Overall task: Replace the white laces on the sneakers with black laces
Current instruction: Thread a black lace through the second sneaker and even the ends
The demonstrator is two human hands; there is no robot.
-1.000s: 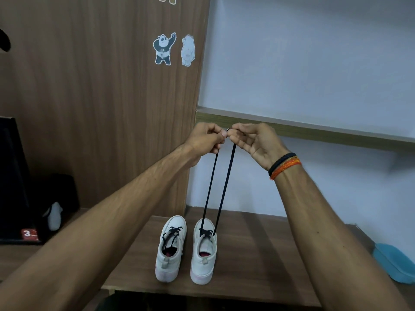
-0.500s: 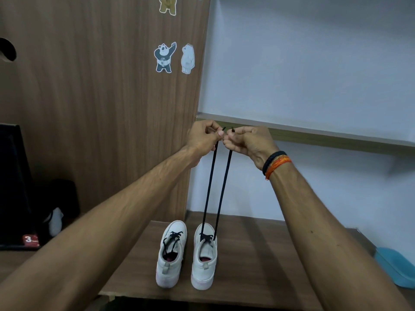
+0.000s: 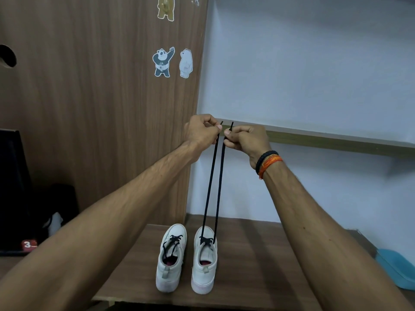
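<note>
Three bear stickers are sticking to a brown wooden panel: a brown bear sticker at the top, a panda sticker and a white bear sticker side by side lower down. A wooden ledge is running along the pale wall. A blue container is lying at the right edge, and a red tag marked 3 is showing at the far left

My arms run off the bottom edge. My left hand and right hand hide the bits of black lace I pinch. The blue tub is cut off at the right, the brown bear sticker at the top
</note>
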